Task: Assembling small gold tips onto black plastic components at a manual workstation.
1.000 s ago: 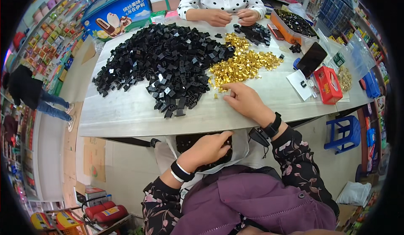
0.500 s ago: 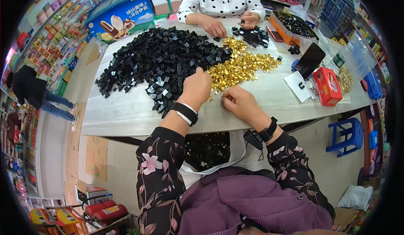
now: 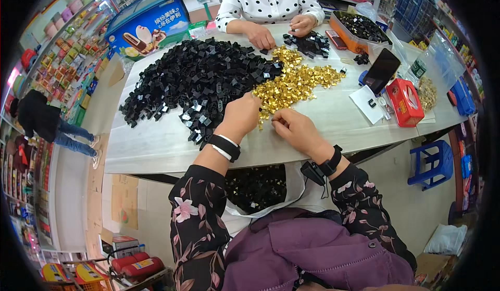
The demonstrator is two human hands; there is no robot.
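Note:
A large heap of small black plastic pieces (image 3: 203,72) covers the left and middle of the table. Against its right side lies a pile of shiny gold pieces (image 3: 302,85). My left hand (image 3: 241,116) is closed at the near edge where the two piles meet; what its fingertips hold is hidden. A little to the right, my right hand (image 3: 298,130) rests on the tabletop just below the gold pile, its fingers curled in. Whatever is between them cannot be made out. Below the table edge, a white bag (image 3: 296,184) holds many black and gold pieces.
Across the table (image 3: 354,127), a person in a dotted shirt (image 3: 268,2) handles black pieces. To the right are an orange container (image 3: 344,34) of black pieces, a dark phone (image 3: 382,71) and a red box (image 3: 404,103). A blue stool (image 3: 431,163) stands beyond the table's right edge.
My left hand has shifted slightly down toward me, its fingertips moving off the black heap's edge. My right hand stays nearly in place. The person opposite has brought their hands slightly differently together.

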